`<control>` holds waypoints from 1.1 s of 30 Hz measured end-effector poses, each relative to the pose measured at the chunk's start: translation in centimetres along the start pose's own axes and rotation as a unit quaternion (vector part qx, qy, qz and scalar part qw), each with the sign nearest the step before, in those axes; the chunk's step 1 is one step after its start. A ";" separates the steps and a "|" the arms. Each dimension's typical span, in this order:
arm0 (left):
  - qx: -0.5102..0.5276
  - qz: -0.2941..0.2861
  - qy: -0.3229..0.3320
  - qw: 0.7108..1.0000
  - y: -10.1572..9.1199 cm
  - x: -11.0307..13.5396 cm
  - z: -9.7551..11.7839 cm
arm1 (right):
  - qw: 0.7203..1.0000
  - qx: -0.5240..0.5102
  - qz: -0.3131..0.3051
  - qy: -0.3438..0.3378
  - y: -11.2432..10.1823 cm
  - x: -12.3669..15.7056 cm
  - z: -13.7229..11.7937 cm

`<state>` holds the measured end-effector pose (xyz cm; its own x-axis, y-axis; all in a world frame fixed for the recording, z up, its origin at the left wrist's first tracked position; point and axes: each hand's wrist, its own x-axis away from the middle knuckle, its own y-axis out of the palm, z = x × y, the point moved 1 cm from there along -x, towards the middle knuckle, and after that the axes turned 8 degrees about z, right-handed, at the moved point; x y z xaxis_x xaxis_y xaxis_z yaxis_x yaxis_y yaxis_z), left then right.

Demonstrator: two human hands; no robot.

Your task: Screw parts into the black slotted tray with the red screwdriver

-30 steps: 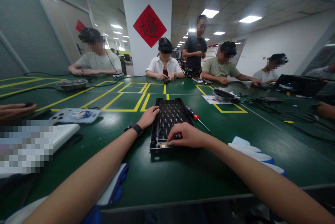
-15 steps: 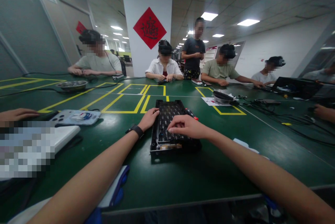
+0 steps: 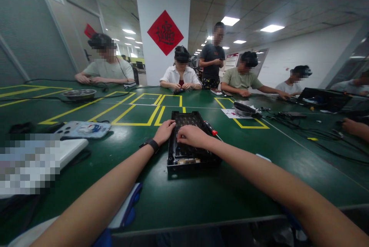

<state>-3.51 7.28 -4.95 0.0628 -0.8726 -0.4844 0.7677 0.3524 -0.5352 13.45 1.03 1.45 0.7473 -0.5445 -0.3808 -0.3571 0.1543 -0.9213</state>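
Observation:
A black rectangular open device case (image 3: 180,167) lies on the green table in front of me, with dark parts and several small pieces inside. My left hand (image 3: 165,132) is closed on the left edge of the case, a dark band around its wrist. Over the inside of the case is my right hand (image 3: 192,136), fingers curled and pinched, pointing down. Whatever is between its fingertips is hidden. Beside the right edge of the case rests a red and black screwdriver (image 3: 211,128), its shaft pointing toward me.
To the left are a phone in a patterned case (image 3: 86,129) and a white box (image 3: 73,150). A metal bowl (image 3: 79,94) stands farther back. On the right, black cables (image 3: 300,131) spread near another bowl (image 3: 243,109). Several people sit around the table; one stands.
My right hand has shifted left over the case, its fingers lower and more curled. The left hand stays at the edge. A co-worker's hand at far left has left the view.

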 end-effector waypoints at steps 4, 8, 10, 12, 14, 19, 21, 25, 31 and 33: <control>-0.002 0.001 0.003 1.000 0.0 0.1 0.0 | 0.996 -0.073 0.022 0.039 -0.5 0.9 0.1; -0.004 0.005 0.004 1.000 0.0 0.1 -0.1 | 0.953 -0.293 0.006 0.074 -0.6 2.0 -0.6; -0.004 0.003 0.005 1.000 0.0 0.0 -0.1 | 0.917 -0.388 -0.041 0.086 -0.6 2.2 -1.1; -0.005 -0.002 0.005 1.000 0.0 0.0 -0.1 | 0.888 -0.441 -0.076 0.101 -0.7 2.3 -1.2; -0.005 -0.006 0.008 1.000 -0.1 0.0 -0.1 | 0.876 -0.460 -0.092 0.114 -0.8 2.3 -1.0; -0.006 -0.009 0.010 1.000 -0.2 0.1 0.2 | 0.856 -0.482 -0.128 0.136 -1.0 2.6 0.3; -0.007 -0.010 0.009 1.000 -0.2 0.1 0.2 | 0.849 -0.487 -0.146 0.144 -1.3 2.7 0.4; -0.006 -0.011 0.006 1.000 -0.2 0.1 0.3 | 0.857 -0.467 -0.173 0.132 -2.0 2.9 0.0; -0.009 -0.009 0.008 1.000 -0.2 0.1 0.2 | 0.845 -0.501 -0.141 0.121 -1.8 2.9 -0.1; -0.010 -0.009 0.009 1.000 -0.1 0.1 0.1 | 0.847 -0.505 -0.127 0.107 -1.3 2.9 -0.2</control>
<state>-3.56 7.17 -4.85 0.0374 -0.8725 -0.4871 0.7563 0.3434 -0.5569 15.97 -0.91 1.61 0.7921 -0.6077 -0.0575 -0.5777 -0.7160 -0.3919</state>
